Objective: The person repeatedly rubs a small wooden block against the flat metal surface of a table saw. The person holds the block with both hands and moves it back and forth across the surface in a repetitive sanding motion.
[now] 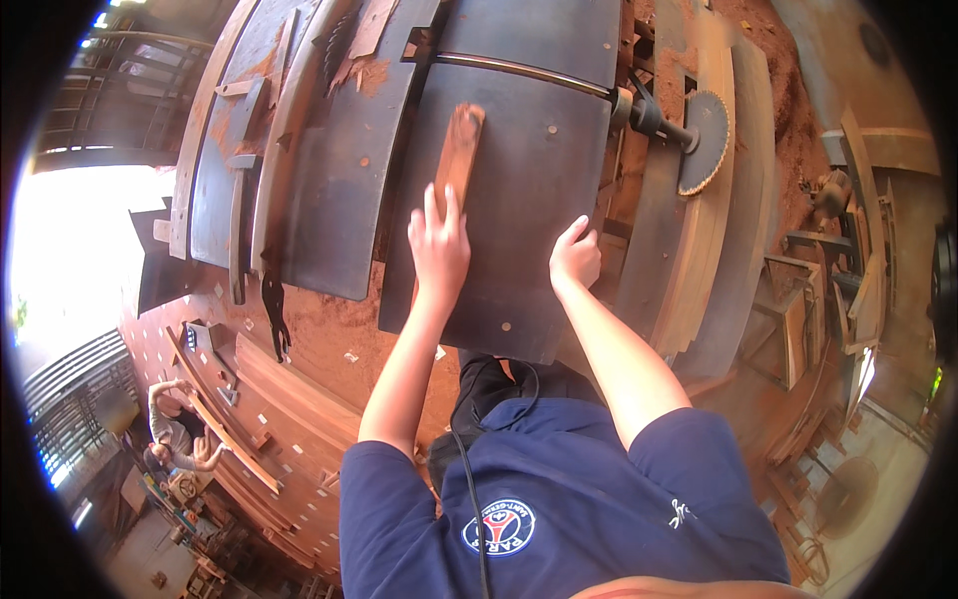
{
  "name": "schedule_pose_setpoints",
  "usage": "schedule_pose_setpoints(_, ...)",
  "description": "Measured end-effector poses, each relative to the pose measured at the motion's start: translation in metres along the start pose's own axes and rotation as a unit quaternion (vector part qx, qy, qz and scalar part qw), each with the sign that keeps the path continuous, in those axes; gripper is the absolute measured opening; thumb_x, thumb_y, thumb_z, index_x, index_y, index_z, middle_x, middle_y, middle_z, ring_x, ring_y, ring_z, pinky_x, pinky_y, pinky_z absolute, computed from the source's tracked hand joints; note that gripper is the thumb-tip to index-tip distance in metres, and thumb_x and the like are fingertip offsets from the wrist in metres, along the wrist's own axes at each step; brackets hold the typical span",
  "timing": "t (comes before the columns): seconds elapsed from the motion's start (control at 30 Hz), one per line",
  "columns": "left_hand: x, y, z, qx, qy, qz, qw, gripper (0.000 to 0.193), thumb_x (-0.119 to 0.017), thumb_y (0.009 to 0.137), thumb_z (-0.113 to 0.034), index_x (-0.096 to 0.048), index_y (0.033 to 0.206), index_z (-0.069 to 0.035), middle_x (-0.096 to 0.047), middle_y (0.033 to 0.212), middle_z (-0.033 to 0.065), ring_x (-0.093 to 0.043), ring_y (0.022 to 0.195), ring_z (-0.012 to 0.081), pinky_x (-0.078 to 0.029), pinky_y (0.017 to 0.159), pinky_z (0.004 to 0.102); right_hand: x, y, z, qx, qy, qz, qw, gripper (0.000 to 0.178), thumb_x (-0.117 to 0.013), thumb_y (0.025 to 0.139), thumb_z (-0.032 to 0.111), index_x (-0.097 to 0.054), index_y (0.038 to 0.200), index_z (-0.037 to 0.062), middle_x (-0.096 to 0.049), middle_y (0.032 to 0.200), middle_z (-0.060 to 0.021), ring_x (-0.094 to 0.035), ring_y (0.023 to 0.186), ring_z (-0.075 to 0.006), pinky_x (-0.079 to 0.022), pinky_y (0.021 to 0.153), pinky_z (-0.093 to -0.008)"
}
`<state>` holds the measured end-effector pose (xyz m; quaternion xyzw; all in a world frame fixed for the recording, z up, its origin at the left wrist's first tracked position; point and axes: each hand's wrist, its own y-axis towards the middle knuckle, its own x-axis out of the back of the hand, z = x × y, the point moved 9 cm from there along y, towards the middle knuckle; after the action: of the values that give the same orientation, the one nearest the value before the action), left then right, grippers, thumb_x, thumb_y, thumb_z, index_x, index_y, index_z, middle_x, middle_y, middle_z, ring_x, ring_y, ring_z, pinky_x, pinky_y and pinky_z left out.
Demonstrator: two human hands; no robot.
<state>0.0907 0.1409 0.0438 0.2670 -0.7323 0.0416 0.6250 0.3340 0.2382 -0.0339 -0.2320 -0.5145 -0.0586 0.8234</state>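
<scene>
My left hand [439, 245] lies over the near part of a short reddish-brown wooden piece [460, 155], index and middle fingers stretched along it. The piece rests lengthwise on the dark flat metal machine table [519, 200], its far end a little short of the cutter slot [524, 70] that crosses the table. Part of the wood is hidden beneath my palm. At the table's right side, my right hand [576, 258] is closed with the thumb pointing away from me. Nothing shows in its curled fingers, and their undersides are hidden.
A toothed circular saw blade [706, 143] sits on a shaft right of the table. Long boards [714, 230] lie beyond it. On the left, a second metal table [339, 190] carries wood scraps and sawdust. Another person [180, 439] handles curved wood at the lower left.
</scene>
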Motion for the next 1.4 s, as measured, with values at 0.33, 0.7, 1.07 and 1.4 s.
schedule_pose_setpoints(0.33, -0.009, 0.009, -0.013, -0.011, 0.019, 0.008, 1.000, 0.056, -0.070, 0.091, -0.017, -0.055, 0.143, -0.005, -0.055, 0.138, 0.0210, -0.059, 0.102, 0.0351, -0.050, 0.087, 0.0434, -0.001, 0.002, -0.001, 0.006, 0.002, 0.000, 1.000, 0.064, -0.029, 0.107, 0.054, -0.064, 0.106, -0.0009, -0.073, 0.095, -0.0264, -0.071, 0.094, -0.0451, -0.057, 0.082, -0.0547)
schedule_pose_setpoints(0.7, 0.026, -0.105, -0.019, -0.003, -0.013, 0.088, 0.996, 0.050, -0.070, 0.092, -0.016, -0.060, 0.140, -0.005, -0.054, 0.142, 0.0238, -0.058, 0.102, 0.0400, -0.049, 0.091, 0.0468, 0.000, -0.001, 0.002, 0.008, 0.010, 0.001, 1.000, 0.060, -0.031, 0.108, 0.051, -0.063, 0.101, -0.0002, -0.073, 0.090, -0.0257, -0.072, 0.088, -0.0453, -0.058, 0.078, -0.0546)
schedule_pose_setpoints(1.07, -0.035, 0.069, -0.039, -0.047, 0.008, -0.005, 0.999, 0.054, -0.070, 0.090, -0.020, -0.057, 0.141, -0.007, -0.055, 0.138, 0.0187, -0.060, 0.103, 0.0335, -0.051, 0.085, 0.0422, 0.000, 0.000, 0.002, 0.023, 0.006, -0.016, 1.000, 0.060, -0.031, 0.107, 0.050, -0.063, 0.099, -0.0001, -0.073, 0.088, -0.0262, -0.072, 0.088, -0.0449, -0.058, 0.077, -0.0541)
schedule_pose_setpoints(1.4, 0.032, -0.127, -0.015, -0.023, 0.018, 0.079, 0.996, 0.051, -0.071, 0.091, -0.020, -0.061, 0.140, -0.008, -0.057, 0.139, 0.0207, -0.060, 0.094, 0.0343, -0.051, 0.083, 0.0427, 0.000, 0.000, 0.001, 0.007, 0.005, 0.000, 1.000, 0.060, -0.031, 0.108, 0.051, -0.063, 0.100, 0.0006, -0.074, 0.087, -0.0240, -0.073, 0.086, -0.0434, -0.059, 0.076, -0.0529)
